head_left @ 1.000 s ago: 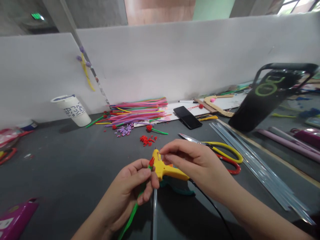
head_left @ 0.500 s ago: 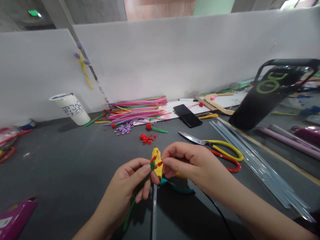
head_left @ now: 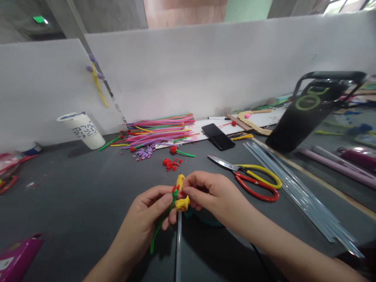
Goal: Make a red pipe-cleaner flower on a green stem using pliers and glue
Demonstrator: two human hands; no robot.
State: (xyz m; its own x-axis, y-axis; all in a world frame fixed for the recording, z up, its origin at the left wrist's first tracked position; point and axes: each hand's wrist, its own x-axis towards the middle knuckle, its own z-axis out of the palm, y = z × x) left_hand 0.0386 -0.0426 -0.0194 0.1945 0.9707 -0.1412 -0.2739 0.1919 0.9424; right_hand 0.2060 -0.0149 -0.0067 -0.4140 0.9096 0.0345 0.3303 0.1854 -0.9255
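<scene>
My left hand (head_left: 152,209) is closed around a green pipe cleaner (head_left: 158,231), its lower end hanging below the fingers. Small red fuzzy bits (head_left: 176,186) sit at the upper end of this stem. My right hand (head_left: 210,192) pinches a small red piece (head_left: 181,192) close beside that tip; the fingertips partly cover it. Just behind and below both hands is a yellow hot glue gun (head_left: 182,204), nozzle pointing away, with a clear glue stick (head_left: 179,246) running out of its back towards me. Cut red bits (head_left: 170,164) lie in a small pile beyond the nozzle.
Scissors (head_left: 252,176) with red and yellow handles lie right, beside clear glue sticks (head_left: 293,188). Farther back are a phone (head_left: 218,136), pipe cleaners (head_left: 161,131), purple bits (head_left: 145,152) and a finished red-topped stem (head_left: 185,153). A white cup (head_left: 85,131) and black bottle (head_left: 308,113) stand upright.
My right hand has moved left, bringing the red piece from a short gap up to the stem's tip. The green stem has turned slightly in my left hand.
</scene>
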